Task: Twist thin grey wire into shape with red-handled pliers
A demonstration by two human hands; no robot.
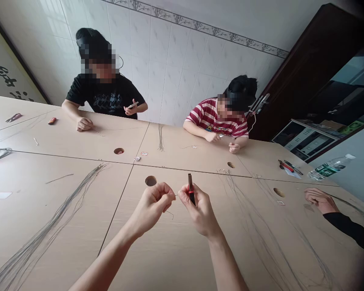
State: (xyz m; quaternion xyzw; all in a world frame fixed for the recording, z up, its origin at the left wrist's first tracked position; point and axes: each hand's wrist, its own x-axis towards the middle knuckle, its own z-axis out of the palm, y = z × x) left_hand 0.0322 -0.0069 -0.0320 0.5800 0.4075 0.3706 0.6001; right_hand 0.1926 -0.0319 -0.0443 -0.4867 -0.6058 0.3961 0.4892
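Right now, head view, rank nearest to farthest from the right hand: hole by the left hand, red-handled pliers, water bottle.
From the right hand, shut on a black-and-red tool:
1. Hole, just up-left of it.
2. Red-handled pliers, well off to the right.
3. Water bottle, lying beyond them, rightmost.
The left hand pinches a wire.

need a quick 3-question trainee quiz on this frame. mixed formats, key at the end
1. True or false: the right hand holds a dark tool with a red band, raised above the table.
2. Pick one. The left hand pinches: A) a phone, B) a thin wire, C) a bottle.
3. Short answer: how many people sit along the far side of the table, facing the camera?

Key: 1 true; 2 B; 3 two.
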